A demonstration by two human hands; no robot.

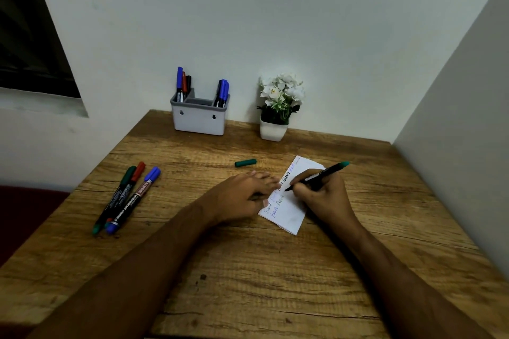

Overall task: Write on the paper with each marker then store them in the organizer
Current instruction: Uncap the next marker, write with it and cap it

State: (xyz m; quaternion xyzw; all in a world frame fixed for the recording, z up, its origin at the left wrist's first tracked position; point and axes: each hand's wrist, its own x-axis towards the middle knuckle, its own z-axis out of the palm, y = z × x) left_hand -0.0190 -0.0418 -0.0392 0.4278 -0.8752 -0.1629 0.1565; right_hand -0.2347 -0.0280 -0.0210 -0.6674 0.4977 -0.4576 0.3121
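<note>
Writing in progress on a wooden table point(248, 270), large to small: grey organizer point(199, 118) at the far edge, already stocked with markers in both end compartments. Paper point(289, 215) toward the right edge, pinned flat by the left hand point(242, 195), fingers straight, holding nothing (likely to stop it sliding under the strokes). Right hand point(322, 195) gripping the green marker point(316, 176), tip at the sheet. Three capped markers point(124, 198) near the left edge, probably awaiting their turn. Green cap point(245, 162) set aside mid-table, within reach for recapping.
</note>
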